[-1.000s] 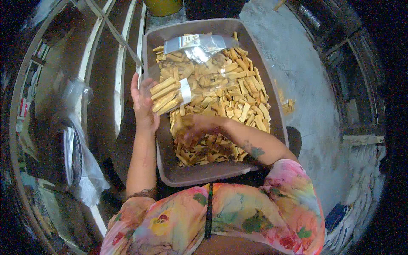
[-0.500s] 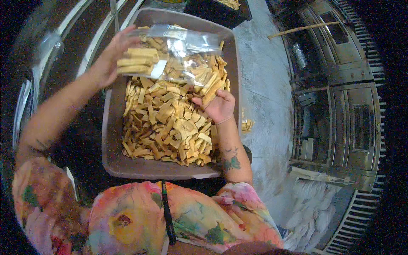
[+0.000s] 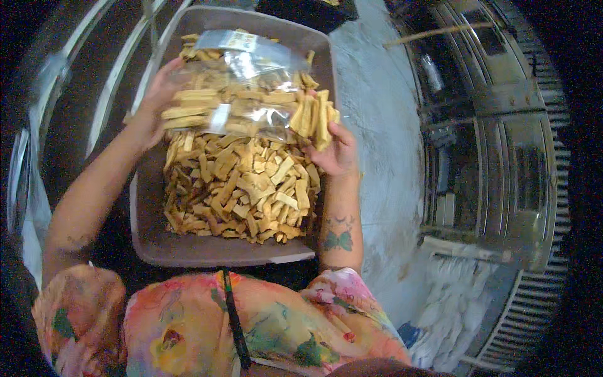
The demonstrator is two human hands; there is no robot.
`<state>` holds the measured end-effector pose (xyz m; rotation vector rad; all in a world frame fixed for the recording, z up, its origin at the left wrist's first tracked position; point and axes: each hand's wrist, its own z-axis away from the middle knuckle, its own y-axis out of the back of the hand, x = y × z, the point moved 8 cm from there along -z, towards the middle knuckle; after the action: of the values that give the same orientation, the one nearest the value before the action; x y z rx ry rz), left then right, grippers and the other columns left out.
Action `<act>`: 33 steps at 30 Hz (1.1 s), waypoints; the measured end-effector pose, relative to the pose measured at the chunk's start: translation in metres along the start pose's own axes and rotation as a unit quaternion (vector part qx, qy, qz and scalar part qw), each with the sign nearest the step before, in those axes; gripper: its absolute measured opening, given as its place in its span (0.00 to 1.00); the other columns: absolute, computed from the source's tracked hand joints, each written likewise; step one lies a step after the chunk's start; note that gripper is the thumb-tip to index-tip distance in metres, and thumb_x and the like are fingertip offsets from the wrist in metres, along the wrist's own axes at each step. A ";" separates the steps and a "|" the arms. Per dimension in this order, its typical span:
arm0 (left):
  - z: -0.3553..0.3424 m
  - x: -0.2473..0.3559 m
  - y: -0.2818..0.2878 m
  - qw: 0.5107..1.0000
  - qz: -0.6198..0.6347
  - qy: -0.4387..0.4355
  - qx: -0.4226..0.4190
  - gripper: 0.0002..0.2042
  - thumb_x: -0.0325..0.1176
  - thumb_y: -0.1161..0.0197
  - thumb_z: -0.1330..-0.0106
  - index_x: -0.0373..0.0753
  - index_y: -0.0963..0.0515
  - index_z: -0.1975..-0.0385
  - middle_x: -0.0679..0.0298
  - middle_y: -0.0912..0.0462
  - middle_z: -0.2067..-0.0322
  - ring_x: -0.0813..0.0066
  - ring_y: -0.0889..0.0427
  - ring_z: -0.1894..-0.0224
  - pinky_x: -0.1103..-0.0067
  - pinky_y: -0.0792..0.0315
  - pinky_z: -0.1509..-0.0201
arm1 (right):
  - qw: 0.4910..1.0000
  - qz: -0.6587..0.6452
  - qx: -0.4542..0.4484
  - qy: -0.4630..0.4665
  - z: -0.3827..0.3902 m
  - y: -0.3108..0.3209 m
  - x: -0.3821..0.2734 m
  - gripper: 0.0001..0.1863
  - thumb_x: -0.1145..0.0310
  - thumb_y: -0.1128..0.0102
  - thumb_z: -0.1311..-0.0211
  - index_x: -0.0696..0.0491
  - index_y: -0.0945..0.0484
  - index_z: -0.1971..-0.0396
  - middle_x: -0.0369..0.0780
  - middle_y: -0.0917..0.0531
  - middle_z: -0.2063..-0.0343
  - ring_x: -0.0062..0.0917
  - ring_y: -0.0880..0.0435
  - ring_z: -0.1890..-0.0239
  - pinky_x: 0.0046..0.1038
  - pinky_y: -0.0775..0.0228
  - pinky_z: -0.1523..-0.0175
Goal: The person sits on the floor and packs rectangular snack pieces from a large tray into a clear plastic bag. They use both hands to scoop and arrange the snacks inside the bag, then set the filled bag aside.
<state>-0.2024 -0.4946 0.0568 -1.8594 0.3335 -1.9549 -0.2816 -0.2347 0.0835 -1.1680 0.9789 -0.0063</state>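
A clear plastic bag (image 3: pixel 255 70), partly filled with pale baked-looking sticks, stretches sideways over the far half of a brown tub (image 3: pixel 223 254). My left hand (image 3: pixel 154 103) is closed on the bag's left end, where several sticks lie side by side under the film. At the bag's right end, my right hand (image 3: pixel 337 152) grips a small bunch of golden sticks (image 3: pixel 312 119). The bunch sits at the bag's edge; whether its tips are inside cannot be made out. Below the bag, a heap of loose sticks (image 3: pixel 242 188) fills much of the tub.
Past the tub's right side runs a grey floor (image 3: pixel 383 132). Metal-framed glass-door cabinets (image 3: pixel 515 169) stand far right, with a long wooden stick (image 3: pixel 440 34) near them. A black container (image 3: pixel 308 14) is beyond the tub. Pale metal rails (image 3: pixel 119 81) run at the left.
My right hand has moved slightly right with the bunch, which now stands more upright and fanned. The bag lies flatter and wider. The whole view has shifted a little.
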 end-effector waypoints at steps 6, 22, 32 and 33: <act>-0.006 -0.019 -0.006 0.998 0.050 0.007 -0.027 0.42 0.47 0.32 0.52 0.49 0.50 0.39 0.57 0.41 0.47 0.61 0.35 0.47 0.67 0.34 0.45 | 0.962 0.207 0.176 -0.011 0.017 0.018 -0.018 0.32 0.66 0.48 0.51 0.56 0.41 0.42 0.42 0.23 0.63 0.23 0.22 0.77 0.19 0.29 0.84; -0.027 -0.044 -0.009 0.996 -0.089 -0.013 -0.029 0.35 0.41 0.40 0.47 0.44 0.49 0.40 0.61 0.36 0.48 0.67 0.37 0.46 0.68 0.42 0.40 | 0.726 0.679 0.072 0.085 0.016 -0.043 -0.017 0.31 0.75 0.43 0.58 0.55 0.32 0.46 0.42 0.30 0.46 0.30 0.33 0.43 0.30 0.45 0.38; 0.001 -0.053 -0.037 0.972 0.047 0.057 -0.224 0.39 0.51 0.38 0.47 0.49 0.51 0.38 0.57 0.41 0.43 0.60 0.43 0.40 0.63 0.41 0.40 | 0.586 0.806 -0.039 0.066 -0.019 -0.103 0.043 0.31 0.69 0.38 0.53 0.45 0.35 0.44 0.44 0.24 0.57 0.37 0.25 0.55 0.33 0.33 0.49; 0.000 -0.053 -0.036 0.978 0.009 0.077 -0.193 0.40 0.53 0.39 0.48 0.50 0.51 0.37 0.58 0.44 0.42 0.60 0.45 0.39 0.63 0.44 0.38 | 0.587 0.805 -0.050 0.078 -0.021 -0.104 0.045 0.31 0.68 0.39 0.52 0.45 0.36 0.45 0.44 0.23 0.58 0.37 0.25 0.56 0.33 0.32 0.50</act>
<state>-0.2064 -0.4383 0.0260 -1.9197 0.8271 -2.1440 -0.2198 -0.3181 0.1336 0.0279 1.9075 1.4433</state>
